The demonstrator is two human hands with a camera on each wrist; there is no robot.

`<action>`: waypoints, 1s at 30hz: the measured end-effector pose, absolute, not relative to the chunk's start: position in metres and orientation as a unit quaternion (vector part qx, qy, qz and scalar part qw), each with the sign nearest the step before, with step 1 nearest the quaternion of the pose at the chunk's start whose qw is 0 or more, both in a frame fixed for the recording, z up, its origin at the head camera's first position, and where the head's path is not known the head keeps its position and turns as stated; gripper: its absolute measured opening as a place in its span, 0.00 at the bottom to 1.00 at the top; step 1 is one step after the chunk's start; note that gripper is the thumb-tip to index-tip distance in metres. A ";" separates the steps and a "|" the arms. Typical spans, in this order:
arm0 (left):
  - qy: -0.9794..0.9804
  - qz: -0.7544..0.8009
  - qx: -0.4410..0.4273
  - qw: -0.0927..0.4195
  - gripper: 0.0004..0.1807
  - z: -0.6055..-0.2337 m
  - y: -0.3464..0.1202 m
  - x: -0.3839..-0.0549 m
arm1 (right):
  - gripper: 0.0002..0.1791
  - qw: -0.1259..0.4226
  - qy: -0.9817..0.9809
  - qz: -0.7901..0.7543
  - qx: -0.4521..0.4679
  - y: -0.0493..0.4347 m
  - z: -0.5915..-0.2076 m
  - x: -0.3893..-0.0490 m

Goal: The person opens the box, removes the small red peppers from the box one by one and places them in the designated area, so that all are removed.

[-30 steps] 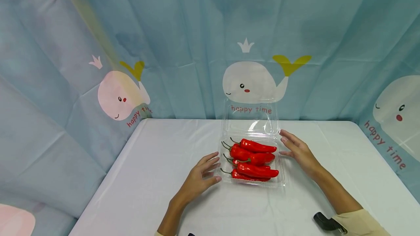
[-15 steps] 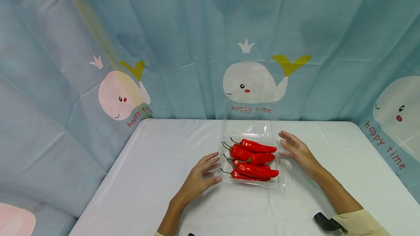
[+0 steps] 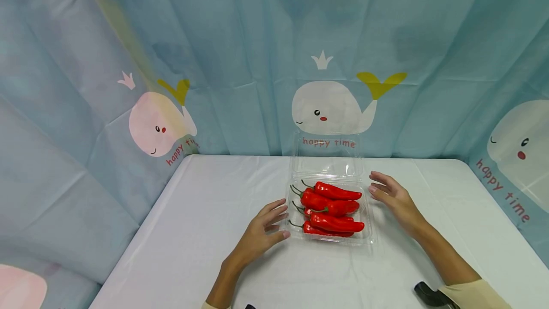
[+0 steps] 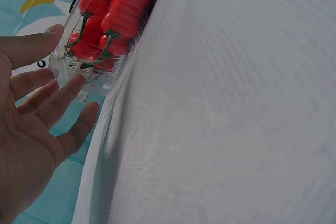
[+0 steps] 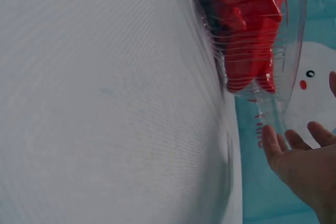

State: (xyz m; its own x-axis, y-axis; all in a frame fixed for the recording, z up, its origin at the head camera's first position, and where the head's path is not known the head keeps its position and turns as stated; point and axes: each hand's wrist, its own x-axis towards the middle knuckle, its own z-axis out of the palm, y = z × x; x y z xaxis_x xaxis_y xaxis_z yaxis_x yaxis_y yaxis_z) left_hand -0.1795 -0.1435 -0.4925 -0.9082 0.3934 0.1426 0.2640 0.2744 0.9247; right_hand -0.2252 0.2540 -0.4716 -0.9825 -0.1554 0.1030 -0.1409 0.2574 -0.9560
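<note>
A clear plastic clamshell box point(image 3: 363, 238) stands on the white table, its lid point(image 3: 328, 166) raised at the back. Inside lie several red chili peppers point(image 3: 336, 223), their green stems pointing left. My left hand point(image 3: 260, 233) is at the box's left side, fingers spread and fingertips right at the wall; the left wrist view shows the thumb and fingers point(image 4: 62, 100) beside the stem end. Off the right side, with a small gap, my right hand point(image 3: 396, 202) has its fingers loosely extended. In the right wrist view, that hand point(image 5: 307, 169) appears below the box.
A white cloth covers the table point(image 3: 193, 252). Behind it hangs a blue curtain point(image 3: 240, 61) printed with whales, close to the raised lid. A black strap piece point(image 3: 429, 294) sits by the right sleeve point(image 3: 476, 293).
My right hand has drawn slightly away to the right from the box's side. The left hand, the box and the peppers have stayed in place.
</note>
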 end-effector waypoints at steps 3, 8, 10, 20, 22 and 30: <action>0.797 0.565 0.209 0.056 0.36 -0.492 -0.144 -0.179 | 0.36 -0.011 0.791 -0.604 -0.101 0.253 -0.469 -0.224; 0.796 0.565 0.211 0.056 0.36 -0.492 -0.145 -0.179 | 0.38 -0.021 0.799 -0.592 -0.109 0.250 -0.464 -0.222; 0.797 0.564 0.211 0.057 0.36 -0.492 -0.145 -0.179 | 0.39 -0.023 0.802 -0.587 -0.112 0.249 -0.462 -0.221; 0.799 0.561 0.210 0.057 0.36 -0.492 -0.144 -0.180 | 0.40 -0.024 0.784 -0.598 -0.162 0.237 -0.453 -0.214; 0.799 0.561 0.210 0.057 0.36 -0.492 -0.144 -0.180 | 0.40 -0.019 0.778 -0.603 -0.175 0.235 -0.453 -0.213; 0.799 0.560 0.210 0.055 0.35 -0.492 -0.144 -0.179 | 0.41 0.015 0.759 -0.611 -0.225 0.225 -0.453 -0.212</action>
State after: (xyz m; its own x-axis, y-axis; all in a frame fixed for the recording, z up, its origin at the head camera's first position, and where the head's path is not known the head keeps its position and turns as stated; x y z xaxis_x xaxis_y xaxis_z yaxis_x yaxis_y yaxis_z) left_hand -0.1793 -0.1440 -0.4921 -0.9058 0.3971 0.1476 0.2742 0.2841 0.9188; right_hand -0.2116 0.2247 -0.4534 -0.8980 -0.3598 0.2534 -0.3243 0.1518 -0.9337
